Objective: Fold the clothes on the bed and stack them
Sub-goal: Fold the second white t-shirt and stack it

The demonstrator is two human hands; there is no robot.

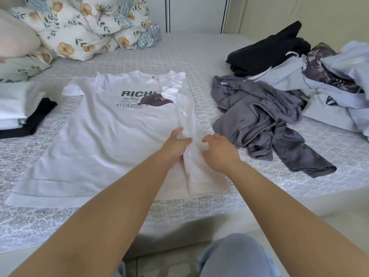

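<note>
On my screen the T-shirt (111, 140) is white, printed with green lettering and a dark maroon cap. The bed (199, 56) under it wears a pale grey cover with a darker grey flower pattern. Far left, the bunched quilt (89, 27) is white with tan blossoms and green leaves, and shows some blue-and-white check. At the left edge I see a stack (18, 108) of white over black. On the right, the pile (299, 92) mixes black, slate grey, light blue and a dark purple print.
</note>
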